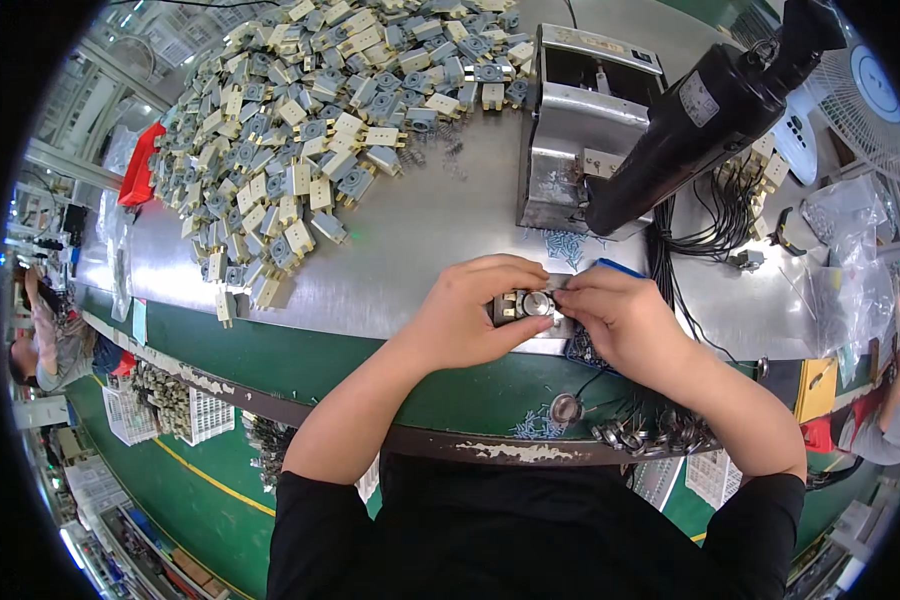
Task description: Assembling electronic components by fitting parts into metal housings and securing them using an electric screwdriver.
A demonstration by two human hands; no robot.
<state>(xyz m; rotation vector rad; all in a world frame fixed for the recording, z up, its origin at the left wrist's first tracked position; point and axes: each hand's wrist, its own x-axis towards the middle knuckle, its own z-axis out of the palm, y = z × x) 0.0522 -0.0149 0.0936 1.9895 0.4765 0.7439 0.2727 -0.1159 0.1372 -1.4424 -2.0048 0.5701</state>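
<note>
near edge: blue screws (pixel 538 424) scattered beside a round metal part (pixel 565 408) on a cable. farther in, left hand (pixel 460 310) half closed, thumb and fingers around a small block (pixel 510 304) with a round disc (pixel 538 303), at the near side of the metal surface (pixel 390 275). right hand (pixel 625 315) bunched, fingertips at the block's right side; cannot tell if they grip something small. beyond: black cylinder (pixel 675 130) slanting by a metal fixture (pixel 555 135); far left, heap of grey-and-cream blocks (pixel 310 130).

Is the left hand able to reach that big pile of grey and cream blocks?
Probably yes: nothing seems to block the left hand from the pile, but it's holding a small part and might need to let go.
</note>
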